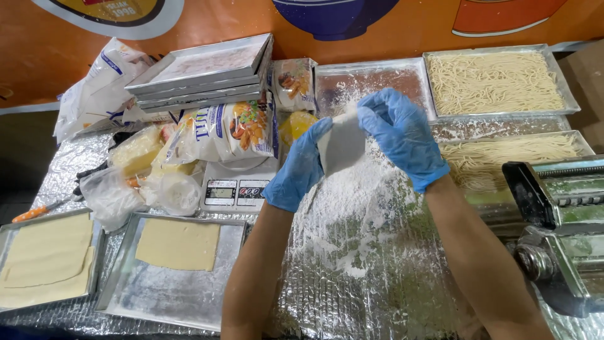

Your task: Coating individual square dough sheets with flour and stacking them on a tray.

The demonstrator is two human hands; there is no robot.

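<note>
Currently both gloved hands grip one dough sheet (341,145) above the floured table (352,252): left hand (299,167) closed on its left edge, right hand (402,135) apparently pinching its top.

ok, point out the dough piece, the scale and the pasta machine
dough piece (341,146), head view, floured middle
scale (238,186), head view, front panel
pasta machine (566,220), head view, metal body

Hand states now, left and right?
Left hand: closed on the floured pale dough sheet.
Right hand: closed on the same sheet's top edge.
</note>
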